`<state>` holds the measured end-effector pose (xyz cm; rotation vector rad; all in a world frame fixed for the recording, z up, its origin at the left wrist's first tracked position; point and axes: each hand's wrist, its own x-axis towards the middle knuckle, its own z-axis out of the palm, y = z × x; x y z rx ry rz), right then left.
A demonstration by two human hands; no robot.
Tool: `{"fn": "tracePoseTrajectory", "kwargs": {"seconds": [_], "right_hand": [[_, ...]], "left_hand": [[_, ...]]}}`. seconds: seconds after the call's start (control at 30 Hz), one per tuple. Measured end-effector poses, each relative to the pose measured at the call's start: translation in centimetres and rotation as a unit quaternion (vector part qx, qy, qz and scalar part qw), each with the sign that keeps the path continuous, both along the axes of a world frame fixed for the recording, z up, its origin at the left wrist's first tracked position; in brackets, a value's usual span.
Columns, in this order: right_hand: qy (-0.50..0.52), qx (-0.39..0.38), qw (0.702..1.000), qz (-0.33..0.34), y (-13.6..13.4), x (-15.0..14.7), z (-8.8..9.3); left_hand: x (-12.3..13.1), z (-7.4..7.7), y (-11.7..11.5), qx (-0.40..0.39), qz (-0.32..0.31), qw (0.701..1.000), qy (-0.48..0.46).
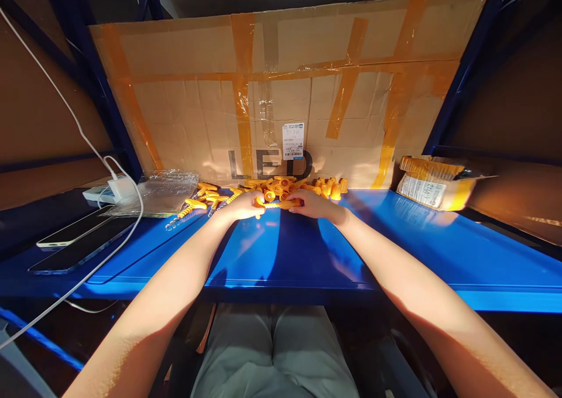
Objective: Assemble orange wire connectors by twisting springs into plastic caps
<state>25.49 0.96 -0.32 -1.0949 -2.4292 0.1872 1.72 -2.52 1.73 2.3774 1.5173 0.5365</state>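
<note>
My left hand [246, 205] is closed around the handle end of a yellow T-handled piece with a spiral shaft [273, 205]. My right hand [314, 203] grips an orange ribbed plastic cap [291, 203], in line with the shaft. The shaft's tip meets the cap; whether it sits inside, I cannot tell. Just behind both hands lies a heap of orange hollow caps [284, 185]. Several caps [331, 187] stand to the right of the heap. More yellow T-handled pieces [193, 206] are scattered left of my left hand, some with clear tips.
A taped cardboard sheet [197, 111] rises behind the blue tabletop [302, 257]. At left lie two phones [83, 249], a clear plastic bag [164, 190] and a white charger [123, 188] with a looping cable [139, 210]. A torn small box [428, 190] sits at right.
</note>
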Motion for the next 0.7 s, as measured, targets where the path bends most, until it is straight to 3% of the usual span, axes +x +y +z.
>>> {"fn": "tracePoseTrajectory", "kwargs": {"seconds": [0.13,0.27,0.37,0.57,0.7], "right_hand": [[0.025,-0.045,0.999,0.016,0.4,-0.2,-0.7],[0.074,-0.156,0.985,0.022,0.6,0.0,-1.0],[0.11,-0.238,0.965,0.028,0.5,0.2,-1.1],[0.188,-0.329,0.924,0.05,0.1,0.5,-0.7],[0.244,-0.403,0.881,0.049,-0.6,1.1,-0.3]], "left_hand": [[0.3,-0.3,0.0,0.002,0.021,1.0,0.018],[0.1,-0.8,0.7,0.016,0.022,0.999,0.034],[0.1,-1.1,1.0,0.005,0.014,0.999,0.033],[0.1,-1.3,1.1,-0.01,0.002,0.999,0.036],[0.0,-1.3,1.0,-0.021,0.003,1.0,0.02]]}}
